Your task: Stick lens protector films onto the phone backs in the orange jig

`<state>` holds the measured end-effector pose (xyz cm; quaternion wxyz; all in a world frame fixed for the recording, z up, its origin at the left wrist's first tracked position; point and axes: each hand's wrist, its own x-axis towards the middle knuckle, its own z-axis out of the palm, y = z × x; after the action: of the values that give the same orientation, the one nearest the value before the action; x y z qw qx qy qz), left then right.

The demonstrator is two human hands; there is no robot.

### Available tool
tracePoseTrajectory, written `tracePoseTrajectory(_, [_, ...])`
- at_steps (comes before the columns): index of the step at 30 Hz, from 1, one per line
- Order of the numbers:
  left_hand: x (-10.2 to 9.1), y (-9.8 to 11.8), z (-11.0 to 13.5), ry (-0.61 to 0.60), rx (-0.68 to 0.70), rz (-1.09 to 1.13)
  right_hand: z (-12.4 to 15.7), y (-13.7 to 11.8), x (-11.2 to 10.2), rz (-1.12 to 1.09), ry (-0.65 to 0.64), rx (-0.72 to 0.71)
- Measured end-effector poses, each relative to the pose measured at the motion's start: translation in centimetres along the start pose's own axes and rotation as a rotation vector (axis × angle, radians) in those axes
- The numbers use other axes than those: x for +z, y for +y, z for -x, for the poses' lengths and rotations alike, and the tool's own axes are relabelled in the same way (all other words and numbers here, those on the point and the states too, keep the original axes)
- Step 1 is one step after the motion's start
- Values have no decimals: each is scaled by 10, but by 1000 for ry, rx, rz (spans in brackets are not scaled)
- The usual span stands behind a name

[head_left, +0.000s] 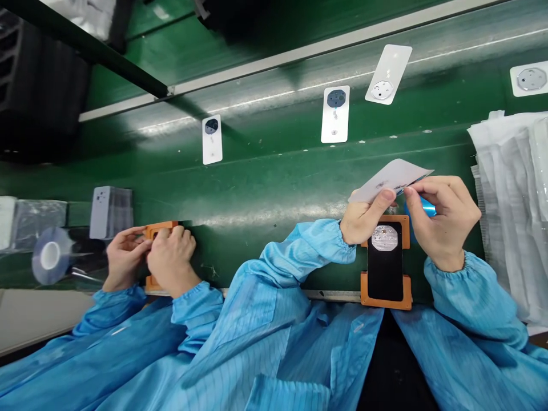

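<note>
My left hand (363,220) grips a thin, slightly bent white phone back panel (391,174) by its near-left end, thumb on top. At the panel's right edge, my right hand (445,214) is closed in a pinch; whether it also holds a thin film there is too small to tell. Just below my hands lies an orange fixture (386,302) with a black phone-shaped plate (385,277) seated in it. The plate bears a silvery, ridged round patch near its top. A shiny blue object (428,206) is partly hidden behind my right fingers.
Panels lie on the green conveyor belt (265,188) beyond me. Stacked white packing sleeves (509,211) stand at right. To the left, a co-worker's hands (169,257) work at another orange fixture, near a tape roll (51,256) and stacked panels (111,212).
</note>
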<state>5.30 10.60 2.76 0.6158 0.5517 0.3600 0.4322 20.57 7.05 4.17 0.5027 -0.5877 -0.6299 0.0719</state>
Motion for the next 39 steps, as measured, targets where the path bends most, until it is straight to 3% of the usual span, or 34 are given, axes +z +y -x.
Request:
tracePoseTrajectory(6, [1,-3,5,16,18,-22,0,0,0,-38,22,-26])
tracePoseTrajectory(14, [7,-4,9,-32,111,-90,1,4,2,92,-12,-6])
tracePoseTrajectory(20, [10,-2,12,-88,146,-70,-1,5,6,77,73,-68])
tracePoseTrajectory(23, [12,-6,10,-82,57,-43,-5,12,5,128,59,-40])
tracePoseTrajectory(27, [-1,-8,0,42,-185,159,-10,39,-12,196,52,85])
tracePoseTrajectory(30, [-25,3,1,141,-254,232,-4,62,-35,341,-72,280])
tracePoseTrajectory(33, [-50,19,17,160,-217,91,10,67,-54,540,-361,447])
tracePoseTrajectory(35, [-59,29,35,80,-128,-134,19,58,-64,632,-486,453])
tracePoseTrajectory(36, [-60,34,45,-9,-59,-275,22,51,-69,645,-491,410])
tracePoseTrajectory(39, [-54,43,71,-356,228,-712,30,26,-82,524,-377,124])
